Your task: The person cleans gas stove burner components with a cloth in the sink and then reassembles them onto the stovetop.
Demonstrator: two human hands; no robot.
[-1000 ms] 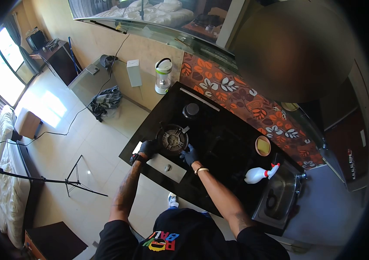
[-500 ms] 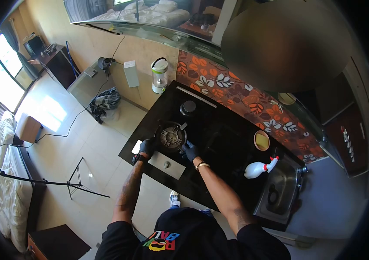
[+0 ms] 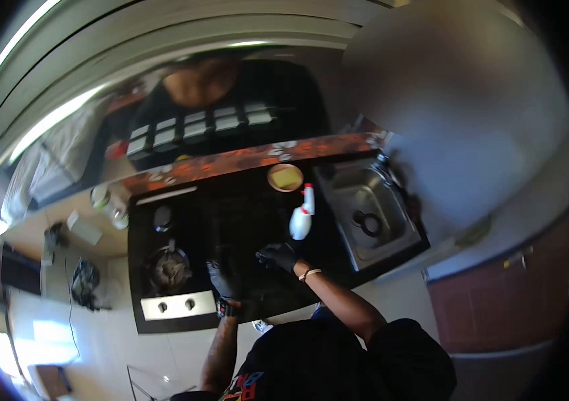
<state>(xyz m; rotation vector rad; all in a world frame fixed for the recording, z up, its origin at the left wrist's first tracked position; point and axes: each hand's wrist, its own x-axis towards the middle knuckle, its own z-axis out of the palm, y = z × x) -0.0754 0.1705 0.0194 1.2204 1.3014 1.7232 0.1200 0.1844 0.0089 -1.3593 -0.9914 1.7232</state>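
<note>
My left hand (image 3: 225,281), in a black glove, hovers over or rests on the black stove top (image 3: 248,200); I cannot tell whether it touches. Its fingers stretch away from me, and nothing shows in them. To its left sits the gas burner (image 3: 169,270) with its pan support, behind a silver panel with two knobs (image 3: 177,305). My right hand (image 3: 279,256), gloved too, points left with its fingers apart and holds nothing visible. Beyond it a white spray bottle (image 3: 300,224) with a red and white head stands near a round bowl (image 3: 272,184) containing a yellow sponge (image 3: 287,178).
A metal sink (image 3: 358,252) at the right holds black ring-shaped parts (image 3: 367,224). A small dark round burner (image 3: 163,218) lies at the back left. The white lantern (image 3: 109,206) stands past the counter's left edge. A glossy hood (image 3: 231,100) overhangs the back.
Both hands have left the burner and moved right along the stove top. The view has swung right, bringing the sink and spray bottle closer to the middle.
</note>
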